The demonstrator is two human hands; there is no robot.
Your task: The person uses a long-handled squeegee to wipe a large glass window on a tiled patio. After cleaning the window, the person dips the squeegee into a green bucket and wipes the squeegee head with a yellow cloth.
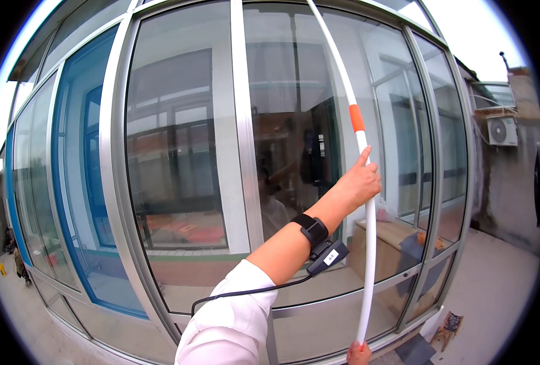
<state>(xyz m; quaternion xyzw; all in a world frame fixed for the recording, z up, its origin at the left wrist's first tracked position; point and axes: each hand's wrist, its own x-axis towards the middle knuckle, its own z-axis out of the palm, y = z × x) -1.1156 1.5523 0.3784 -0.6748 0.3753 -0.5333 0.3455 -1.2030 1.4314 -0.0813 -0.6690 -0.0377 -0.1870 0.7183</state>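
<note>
A long white pole (pixel 369 255) with an orange band (pixel 356 117) runs from the bottom up past the top edge of the view, in front of a glazed metal frame. My left hand (pixel 362 182) is closed around it below the band, one finger pointing up along the shaft. Lower down, my right hand (pixel 359 353) grips the pole near its orange lower end, partly cut off by the picture's edge. A black strap with a small device (pixel 327 258) and a cable sits on my left forearm. The pole's top end is out of view.
Large glass panes (pixel 174 137) in silver metal frames (pixel 247 127) stand before me, with a blue-framed section (pixel 98 283) at left. At right are an air-conditioner unit (pixel 502 131) on a wall and a dark wooden-looking item (pixel 448 328) on the ground. Reflections cover the glass.
</note>
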